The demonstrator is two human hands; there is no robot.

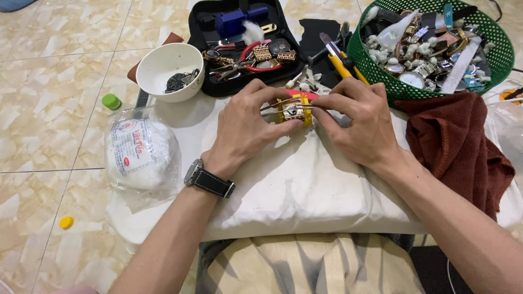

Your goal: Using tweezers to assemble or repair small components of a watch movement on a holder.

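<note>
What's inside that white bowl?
The white bowl holds a small dark heap of metal bits against its right wall. Whatever lies beneath the heap is covered.

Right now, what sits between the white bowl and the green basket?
In the head view, between the white bowl and the green basket lies an open black tool case holding pliers and watch parts, then yellow-handled tools beside the basket.

Between the hands sits a glossy yellow plastic holder (pixel 294 110) on matt white cloth (pixel 294 179); beyond them, a green plastic mesh basket (pixel 376 71).
</note>
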